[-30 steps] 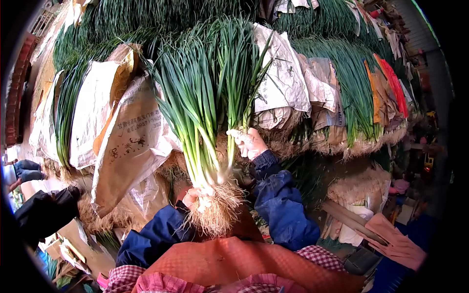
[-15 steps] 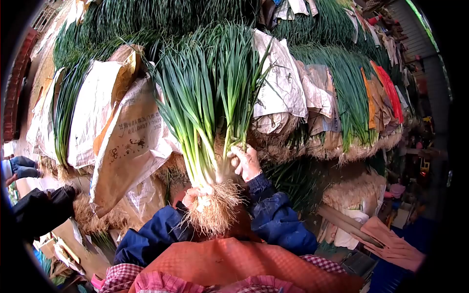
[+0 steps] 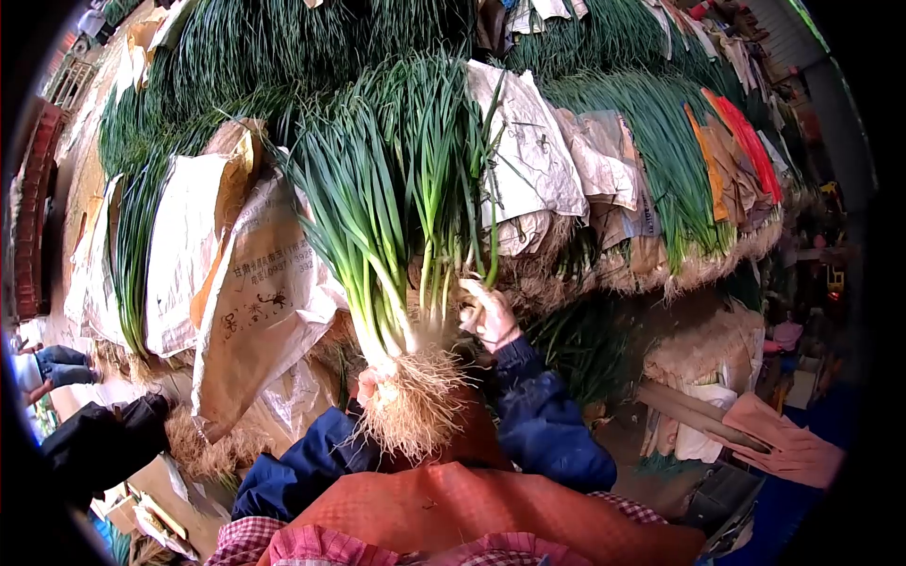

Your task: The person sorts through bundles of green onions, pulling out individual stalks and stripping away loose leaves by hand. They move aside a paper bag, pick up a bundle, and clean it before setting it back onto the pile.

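Observation:
A large bunch of green onions [image 3: 373,236] stands upright before me, leaves up, with a shaggy mass of pale roots [image 3: 412,410] at the bottom. My left hand [image 3: 366,385] is wrapped round the white base just above the roots, mostly hidden behind them. At the right edge of the bunch is my right hand [image 3: 493,319], its fingers closed on the lower end of a single green leaf [image 3: 493,255] that stands slightly apart from the other stalks. A dusty blur hangs between the right hand and the roots.
Stacked green onions [image 3: 623,123] fill the back, partly covered by white sacks [image 3: 533,151]. A printed sack [image 3: 255,302] hangs at the left. A wooden handle [image 3: 694,415] and a pink glove [image 3: 783,439] lie at right. Another person's legs [image 3: 61,366] show at far left.
My right hand has moved a little right and down, away from the stalks, drawing a leaf outward. My left hand keeps its hold on the bunch. The view has shifted slightly.

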`<state>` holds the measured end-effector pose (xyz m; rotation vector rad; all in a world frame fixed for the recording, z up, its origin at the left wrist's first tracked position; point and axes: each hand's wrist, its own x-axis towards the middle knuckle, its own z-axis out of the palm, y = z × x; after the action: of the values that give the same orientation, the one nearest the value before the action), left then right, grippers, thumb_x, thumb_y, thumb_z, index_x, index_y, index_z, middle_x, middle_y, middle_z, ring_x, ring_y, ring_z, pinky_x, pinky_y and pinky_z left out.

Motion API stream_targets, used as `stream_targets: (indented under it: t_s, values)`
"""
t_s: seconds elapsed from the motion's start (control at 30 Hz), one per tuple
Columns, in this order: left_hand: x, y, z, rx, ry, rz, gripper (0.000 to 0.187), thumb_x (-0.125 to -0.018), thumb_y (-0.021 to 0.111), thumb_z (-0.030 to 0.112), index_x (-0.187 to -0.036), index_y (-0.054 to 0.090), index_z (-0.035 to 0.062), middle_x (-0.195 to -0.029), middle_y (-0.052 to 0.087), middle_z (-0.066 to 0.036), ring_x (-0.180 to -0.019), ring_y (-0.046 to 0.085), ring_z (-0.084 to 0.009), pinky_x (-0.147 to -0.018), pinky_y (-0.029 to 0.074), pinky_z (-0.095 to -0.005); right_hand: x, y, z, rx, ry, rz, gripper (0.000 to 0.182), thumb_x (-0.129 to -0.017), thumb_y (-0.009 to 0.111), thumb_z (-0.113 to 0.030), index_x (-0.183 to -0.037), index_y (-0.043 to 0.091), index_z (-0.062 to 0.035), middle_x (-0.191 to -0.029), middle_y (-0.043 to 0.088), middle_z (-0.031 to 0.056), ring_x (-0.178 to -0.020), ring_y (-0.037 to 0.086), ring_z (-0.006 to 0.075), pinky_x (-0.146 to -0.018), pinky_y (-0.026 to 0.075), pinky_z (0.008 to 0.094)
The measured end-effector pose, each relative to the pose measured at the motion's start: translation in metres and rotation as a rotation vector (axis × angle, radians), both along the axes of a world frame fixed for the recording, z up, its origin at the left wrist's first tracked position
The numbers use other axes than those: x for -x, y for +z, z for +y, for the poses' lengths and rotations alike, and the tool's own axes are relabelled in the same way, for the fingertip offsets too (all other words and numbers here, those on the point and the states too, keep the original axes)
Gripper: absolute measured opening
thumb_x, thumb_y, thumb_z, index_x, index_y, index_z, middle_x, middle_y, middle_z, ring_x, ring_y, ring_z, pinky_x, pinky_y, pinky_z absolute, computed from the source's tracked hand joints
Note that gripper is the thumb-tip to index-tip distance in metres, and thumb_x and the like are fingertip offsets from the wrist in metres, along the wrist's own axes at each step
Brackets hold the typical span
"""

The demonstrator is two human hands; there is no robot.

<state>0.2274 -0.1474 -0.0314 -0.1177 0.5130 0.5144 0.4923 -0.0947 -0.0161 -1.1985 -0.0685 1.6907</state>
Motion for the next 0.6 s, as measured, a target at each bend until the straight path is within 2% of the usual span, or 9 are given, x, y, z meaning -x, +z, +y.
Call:
stream_targets:
  t_s: [0.07, 0.13, 0.17, 0.2, 0.27, 0.3, 0.33, 0.4, 0.6]
  values:
    - [-0.003, 0.002, 0.001, -0.004, -0.014, 0.012, 0.026, -0.074, 0.054, 0.005, -0.097, 0.056, -0.0050, -0.090, 0.059, -0.012, -0.080, 0.057, -0.0187, -0.073, 0.047, -0.0298, 0.023, -0.031, 0.008, -0.122, 0.197, -0.088, 0.022, -0.085, 0.051, -0.018, -0.096, 0.056, -0.0009, -0.088, 0.058, 0.0079, -0.062, 0.056, 0.0123, -0.051, 0.046, 0.0226]
    - [-0.004, 0.003, 0.000, 0.000, -0.016, 0.011, 0.026, -0.074, 0.054, 0.005, -0.098, 0.056, -0.0051, -0.090, 0.059, -0.012, -0.080, 0.057, -0.0188, -0.073, 0.047, -0.0299, 0.040, 0.005, -0.005, -0.118, -0.064, 0.020, 0.019, -0.084, 0.051, -0.015, -0.094, 0.057, -0.0002, -0.090, 0.058, 0.0081, -0.072, 0.057, 0.0136, -0.062, 0.048, 0.0247]
    - [-0.004, 0.003, -0.001, 0.000, -0.018, 0.010, 0.026, -0.074, 0.054, 0.005, -0.098, 0.056, -0.0051, -0.090, 0.059, -0.012, -0.080, 0.057, -0.0189, -0.073, 0.047, -0.0300, 0.036, 0.017, -0.016, -0.100, -0.182, 0.327, 0.018, -0.084, 0.050, -0.015, -0.095, 0.056, -0.0011, -0.091, 0.058, 0.0081, -0.078, 0.056, 0.0146, -0.067, 0.047, 0.0246]
    - [-0.004, 0.003, -0.002, 0.003, -0.020, 0.003, 0.026, -0.074, 0.054, 0.005, -0.098, 0.056, -0.0052, -0.090, 0.059, -0.012, -0.080, 0.057, -0.0189, -0.073, 0.047, -0.0300, 0.040, 0.036, -0.017, -0.085, -0.271, 0.419, 0.020, -0.086, 0.048, -0.017, -0.098, 0.054, -0.0023, -0.088, 0.058, 0.0065, -0.075, 0.055, 0.0139, -0.067, 0.045, 0.0251]
    - [-0.005, 0.003, -0.005, 0.011, -0.018, -0.010, 0.026, -0.074, 0.054, 0.005, -0.098, 0.055, -0.0052, -0.090, 0.059, -0.012, -0.080, 0.057, -0.0191, -0.073, 0.047, -0.0301, 0.048, 0.022, -0.020, -0.188, -0.224, 0.437, 0.022, -0.087, 0.046, -0.020, -0.101, 0.052, -0.0037, -0.081, 0.056, 0.0037, -0.069, 0.053, 0.0130, -0.062, 0.045, 0.0246]
    - [-0.005, 0.004, -0.006, 0.012, -0.014, -0.014, 0.026, -0.074, 0.054, 0.005, -0.098, 0.055, -0.0053, -0.090, 0.059, -0.012, -0.080, 0.057, -0.0192, -0.073, 0.047, -0.0302, 0.051, 0.024, -0.016, -0.178, -0.167, 0.351, 0.023, -0.088, 0.045, -0.023, -0.099, 0.053, -0.0049, -0.075, 0.054, 0.0013, -0.064, 0.051, 0.0119, -0.058, 0.043, 0.0237]
    - [-0.005, 0.003, -0.006, 0.011, -0.011, -0.017, 0.026, -0.073, 0.054, 0.005, -0.098, 0.055, -0.0053, -0.090, 0.059, -0.012, -0.080, 0.057, -0.0192, -0.073, 0.047, -0.0302, 0.055, 0.026, -0.007, -0.108, -0.077, 0.033, 0.026, -0.087, 0.046, -0.025, -0.099, 0.052, -0.0020, -0.072, 0.051, 0.0041, -0.067, 0.050, 0.0124, -0.062, 0.043, 0.0271]
    - [-0.002, 0.005, -0.005, 0.005, 0.000, -0.012, 0.026, -0.073, 0.054, 0.005, -0.098, 0.055, -0.0054, -0.090, 0.059, -0.012, -0.080, 0.057, -0.0194, -0.073, 0.047, -0.0303, 0.070, 0.014, 0.002, 0.012, 0.066, -0.438, 0.034, -0.087, 0.047, -0.029, -0.105, 0.050, -0.0001, -0.077, 0.056, 0.0044, -0.067, 0.052, 0.0123, -0.060, 0.042, 0.0236]
    - [0.017, 0.008, -0.002, 0.011, 0.076, 0.018, 0.027, -0.073, 0.053, 0.005, -0.098, 0.055, -0.0055, -0.090, 0.059, -0.013, -0.080, 0.057, -0.0198, -0.073, 0.047, -0.0306, 0.076, -0.069, -0.004, -0.151, 0.053, -1.266, 0.038, -0.086, 0.046, -0.035, -0.097, 0.051, 0.0019, -0.078, 0.058, 0.0157, -0.070, 0.057, 0.0282, -0.063, 0.045, 0.0386]
